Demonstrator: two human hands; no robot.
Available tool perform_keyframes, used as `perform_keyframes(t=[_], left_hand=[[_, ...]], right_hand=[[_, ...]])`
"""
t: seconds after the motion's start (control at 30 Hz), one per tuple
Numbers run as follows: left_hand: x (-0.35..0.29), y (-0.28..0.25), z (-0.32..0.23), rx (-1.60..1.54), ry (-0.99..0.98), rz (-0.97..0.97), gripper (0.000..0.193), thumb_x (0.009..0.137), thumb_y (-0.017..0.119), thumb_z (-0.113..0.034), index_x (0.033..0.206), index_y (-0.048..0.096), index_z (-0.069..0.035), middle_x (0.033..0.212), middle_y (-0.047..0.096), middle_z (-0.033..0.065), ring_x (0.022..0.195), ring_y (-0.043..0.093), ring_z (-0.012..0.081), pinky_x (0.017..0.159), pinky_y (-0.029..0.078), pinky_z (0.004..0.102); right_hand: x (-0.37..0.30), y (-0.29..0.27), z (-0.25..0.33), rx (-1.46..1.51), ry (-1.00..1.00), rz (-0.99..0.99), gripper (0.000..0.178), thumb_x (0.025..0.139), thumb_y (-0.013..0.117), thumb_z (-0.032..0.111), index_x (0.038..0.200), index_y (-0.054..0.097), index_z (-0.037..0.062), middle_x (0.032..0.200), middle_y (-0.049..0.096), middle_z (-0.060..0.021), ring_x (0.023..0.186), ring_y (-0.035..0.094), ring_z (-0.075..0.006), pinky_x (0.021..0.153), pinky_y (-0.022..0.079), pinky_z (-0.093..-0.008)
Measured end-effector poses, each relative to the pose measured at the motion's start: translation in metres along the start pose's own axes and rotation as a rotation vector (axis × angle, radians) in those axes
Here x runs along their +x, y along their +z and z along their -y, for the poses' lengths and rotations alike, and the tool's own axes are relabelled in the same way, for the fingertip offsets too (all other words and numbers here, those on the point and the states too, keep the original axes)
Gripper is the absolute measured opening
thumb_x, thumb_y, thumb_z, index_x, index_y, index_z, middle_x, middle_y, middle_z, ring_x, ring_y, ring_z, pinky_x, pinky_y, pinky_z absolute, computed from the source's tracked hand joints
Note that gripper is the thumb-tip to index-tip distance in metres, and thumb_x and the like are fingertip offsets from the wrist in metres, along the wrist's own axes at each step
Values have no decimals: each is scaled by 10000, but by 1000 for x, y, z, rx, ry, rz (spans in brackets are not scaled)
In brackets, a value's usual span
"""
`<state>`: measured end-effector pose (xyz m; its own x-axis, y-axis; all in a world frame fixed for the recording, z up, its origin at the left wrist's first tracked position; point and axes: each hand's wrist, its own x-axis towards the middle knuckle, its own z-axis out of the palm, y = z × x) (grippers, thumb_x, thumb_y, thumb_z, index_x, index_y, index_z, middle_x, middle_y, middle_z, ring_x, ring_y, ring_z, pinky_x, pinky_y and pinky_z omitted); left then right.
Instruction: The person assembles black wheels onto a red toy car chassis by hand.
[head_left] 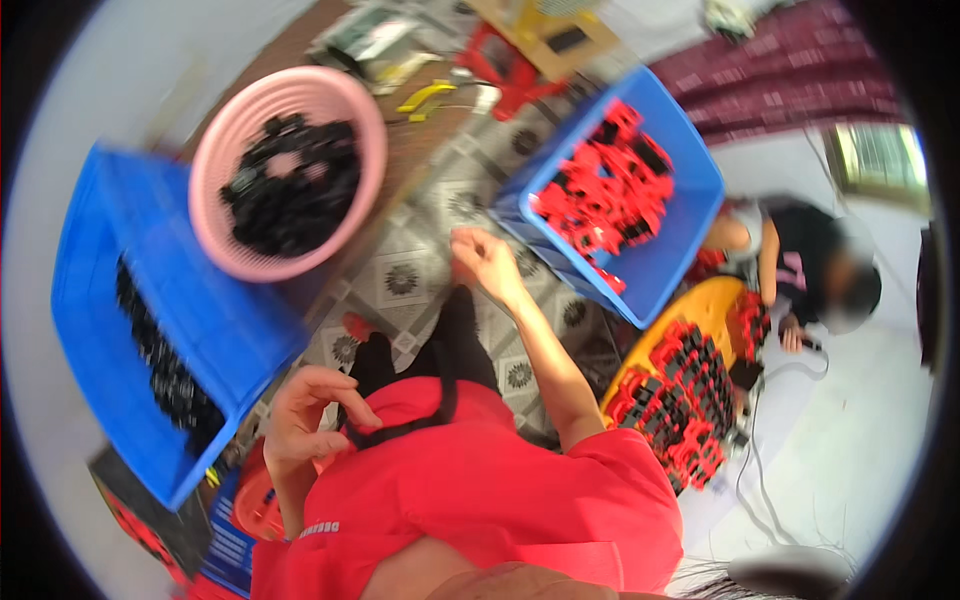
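My left hand (pixel 305 410) is raised in front of my red shirt, next to a black strap (pixel 410 430). Its fingers are bent and stand apart from the thumb, with nothing seen between them. Stretched forward over the patterned floor, my right hand (pixel 485 260) has loosely bent, slightly blurred fingers and shows nothing in them. To its right is a blue bin (pixel 690 250) full of red and black plastic parts (pixel 610 185). Ahead of my left hand, a pink basket (pixel 205 190) holds black plastic parts (pixel 295 190).
A large blue bin (pixel 105 330) with black parts lies at the left. At right, a yellow tray (pixel 725 295) carries rows of red and black pieces beside a seated person (pixel 810 260). Yellow-handled pliers (pixel 428 97) and a red tool (pixel 505 75) lie ahead.
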<state>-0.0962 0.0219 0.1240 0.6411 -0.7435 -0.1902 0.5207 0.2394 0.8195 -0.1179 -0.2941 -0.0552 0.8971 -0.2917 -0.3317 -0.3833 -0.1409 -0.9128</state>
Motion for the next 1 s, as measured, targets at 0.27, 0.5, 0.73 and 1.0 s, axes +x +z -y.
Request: perform_keyframes(t=[0.27, 0.5, 0.73, 1.0], left_hand=[[174, 77, 146, 34, -523, -256, 343, 879, 630, -89, 1190, 503, -20, 874, 649, 119, 862, 661, 225, 729, 520, 292], [228, 109, 207, 93, -698, -261, 353, 896, 644, -110, 1212, 497, -50, 945, 636, 72, 939, 645, 182, 762, 502, 272], [282, 130, 218, 196, -613, -152, 446, 902, 652, -119, 1298, 454, -74, 1063, 601, 59, 1007, 582, 137, 880, 457, 264], [287, 133, 195, 406, 149, -231, 1172, 732, 817, -342, 1532, 5, -69, 1583, 61, 157, 1460, 101, 287, 1175, 115, 398]], right_hand=[[120, -225, -281, -502, 299, -618, 462, 753, 747, 212, 1131, 619, -20, 1008, 663, -228, 938, 647, -337, 842, 503, -403], [166, -249, -357, -779, 450, -219, 849, 684, 771, 475, 1314, 459, 0, 1131, 636, -192, 1129, 545, -373, 960, 421, -482], [118, -275, -226, -703, 191, -725, 619, 696, 752, 496, 1050, 618, 7, 904, 648, -207, 928, 598, -384, 778, 500, -478], [14, -189, 13, -572, -526, -155, 776, 695, 790, 444, 1259, 495, 1, 1211, 531, -206, 1102, 493, -337, 1020, 289, -603]])
